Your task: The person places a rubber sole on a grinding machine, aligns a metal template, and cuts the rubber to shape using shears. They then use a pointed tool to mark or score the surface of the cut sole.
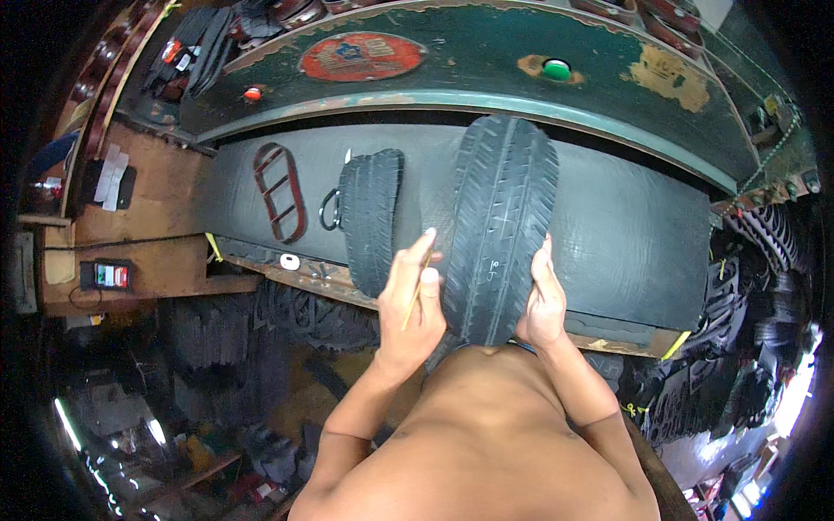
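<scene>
A long black piece of tire tread [499, 226] with rounded ends stands tilted over the front of the dark work surface, its grooved side toward me. My right hand [545, 300] grips its lower right edge, thumb and fingers along the rim. At its lower left edge is my left hand [412, 300], fingers partly bent around a thin yellow pencil-like stick [411, 313]. Left of that hand lies a second, smaller tread piece [372, 217]. Black-handled scissors [328, 210] show partly from under it. A dark red oval metal frame with crossbars [280, 193] lies farther left.
Behind the surface [625, 226] runs a worn green machine beam [486, 56] with a green button [556, 69] and a red one [253, 94]. A small white object [289, 261] sits at the front ledge. Black rubber pieces [204, 334] are piled below left and at right.
</scene>
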Tool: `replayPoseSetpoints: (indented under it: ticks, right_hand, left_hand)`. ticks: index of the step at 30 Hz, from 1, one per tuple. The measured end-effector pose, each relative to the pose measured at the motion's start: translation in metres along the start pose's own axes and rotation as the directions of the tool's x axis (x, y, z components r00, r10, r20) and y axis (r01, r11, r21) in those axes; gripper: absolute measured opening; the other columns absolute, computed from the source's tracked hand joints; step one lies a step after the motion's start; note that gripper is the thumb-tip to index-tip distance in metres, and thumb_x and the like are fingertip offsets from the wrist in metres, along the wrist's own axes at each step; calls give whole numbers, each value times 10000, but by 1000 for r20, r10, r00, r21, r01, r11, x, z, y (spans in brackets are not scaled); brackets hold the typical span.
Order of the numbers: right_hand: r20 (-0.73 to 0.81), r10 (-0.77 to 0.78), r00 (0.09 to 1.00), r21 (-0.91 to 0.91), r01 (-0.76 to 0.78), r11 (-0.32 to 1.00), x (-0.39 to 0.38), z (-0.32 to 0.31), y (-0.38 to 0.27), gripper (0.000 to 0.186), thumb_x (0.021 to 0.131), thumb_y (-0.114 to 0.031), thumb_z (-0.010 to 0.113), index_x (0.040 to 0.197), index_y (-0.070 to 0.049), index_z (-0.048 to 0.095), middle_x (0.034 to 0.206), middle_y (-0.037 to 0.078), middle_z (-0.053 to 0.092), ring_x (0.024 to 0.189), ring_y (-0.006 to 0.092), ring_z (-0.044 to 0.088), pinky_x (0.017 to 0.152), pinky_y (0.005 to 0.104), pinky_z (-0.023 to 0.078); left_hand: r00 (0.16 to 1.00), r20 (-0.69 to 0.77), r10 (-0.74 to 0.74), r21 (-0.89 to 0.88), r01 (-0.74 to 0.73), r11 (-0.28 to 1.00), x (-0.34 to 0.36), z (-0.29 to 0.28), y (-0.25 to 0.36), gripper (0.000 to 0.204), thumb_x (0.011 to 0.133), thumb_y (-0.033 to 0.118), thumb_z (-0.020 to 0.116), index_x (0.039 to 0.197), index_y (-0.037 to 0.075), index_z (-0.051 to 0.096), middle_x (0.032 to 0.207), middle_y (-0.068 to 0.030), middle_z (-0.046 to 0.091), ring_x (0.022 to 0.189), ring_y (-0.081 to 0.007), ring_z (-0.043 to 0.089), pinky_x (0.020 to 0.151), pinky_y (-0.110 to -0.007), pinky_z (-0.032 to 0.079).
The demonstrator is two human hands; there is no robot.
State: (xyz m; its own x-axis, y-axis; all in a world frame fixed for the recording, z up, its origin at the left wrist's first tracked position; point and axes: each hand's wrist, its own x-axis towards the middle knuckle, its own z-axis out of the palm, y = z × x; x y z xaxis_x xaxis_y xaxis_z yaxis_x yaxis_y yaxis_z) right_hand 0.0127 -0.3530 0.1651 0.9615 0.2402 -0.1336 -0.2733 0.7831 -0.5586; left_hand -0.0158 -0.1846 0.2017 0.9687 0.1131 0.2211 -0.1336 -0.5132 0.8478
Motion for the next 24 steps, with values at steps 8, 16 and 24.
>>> replayPoseSetpoints:
  ticks: [8, 16, 24]
  right_hand:
    - [418, -15, 908, -875, 408, 262, 35, 26, 24, 546, 963, -362, 673, 1333, 1, 502, 1562, 371, 300, 1461, 483, 344, 1200, 529, 287]
    - [130, 60, 990, -828, 142, -542, 57, 24, 89, 710, 816, -486, 779, 1341, -70, 543, 1627, 346, 172, 1505, 551, 156, 1105, 774, 248]
    - [-43, 80, 996, -820, 10, -572, 39, 21, 64, 858, 753, -361, 866, 1500, -256, 456, 1628, 370, 112, 1384, 550, 402, 994, 680, 483]
  left_hand:
    - [895, -446, 15, 151, 59, 987, 3, -26, -66, 403, 1092, 126, 374, 1385, -102, 529, 1373, -247, 592, 1300, -335, 557, 1127, -417, 393]
    - [933, -359, -39, 653, 280, 704, -20, -37, -194, 414, 1019, 78, 492, 1418, -23, 531, 1125, -221, 513, 1091, -386, 509, 994, -482, 400]
    - [855, -512, 78, 470, 203, 859, -14, -56, -167, 413, 996, 6, 467, 1401, -52, 525, 1108, -224, 552, 1012, -349, 565, 946, -463, 449]
